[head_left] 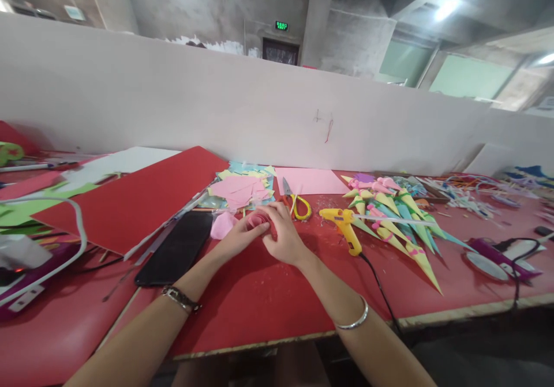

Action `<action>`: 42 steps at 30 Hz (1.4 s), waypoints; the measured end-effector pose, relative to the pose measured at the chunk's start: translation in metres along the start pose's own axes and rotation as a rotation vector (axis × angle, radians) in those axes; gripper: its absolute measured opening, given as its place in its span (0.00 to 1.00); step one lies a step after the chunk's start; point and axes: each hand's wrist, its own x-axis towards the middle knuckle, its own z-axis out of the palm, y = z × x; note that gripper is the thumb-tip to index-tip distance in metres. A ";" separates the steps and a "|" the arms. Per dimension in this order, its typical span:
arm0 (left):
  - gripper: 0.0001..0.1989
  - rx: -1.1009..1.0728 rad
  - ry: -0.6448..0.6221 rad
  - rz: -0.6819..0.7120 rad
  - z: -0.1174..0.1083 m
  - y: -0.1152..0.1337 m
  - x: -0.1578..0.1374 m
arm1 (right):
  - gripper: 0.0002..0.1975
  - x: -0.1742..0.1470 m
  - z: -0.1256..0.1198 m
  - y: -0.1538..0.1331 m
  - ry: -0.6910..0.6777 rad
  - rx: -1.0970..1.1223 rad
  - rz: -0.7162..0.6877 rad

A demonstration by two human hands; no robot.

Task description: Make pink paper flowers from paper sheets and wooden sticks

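Both my hands meet over the middle of the red table [268, 306], closed around a pink-red paper rose [257, 220] with curled layers. My left hand [237, 237] wraps it from the left, and my right hand [283, 234] presses its fingers on it from the right. Their fingers hide part of the flower. A light pink petal-shaped piece [224, 225] lies just left of my left hand. Behind my right hand are yellow-handled scissors [300, 208]. To its right a yellow hot glue gun [346, 228] rests with a clear glue stick in its back.
A black phone [177, 248] and a large red sheet [142, 196] lie on the left. Pink paper pieces [240, 191] and a pink sheet [311, 180] are at the back. Several paper cones [398, 217] are heaped right, near a purple power strip [504, 257]. A white partition [242, 110] stands behind.
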 end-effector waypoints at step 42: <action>0.15 0.203 0.049 0.227 -0.004 -0.007 -0.001 | 0.17 0.001 0.002 -0.003 0.046 0.003 -0.004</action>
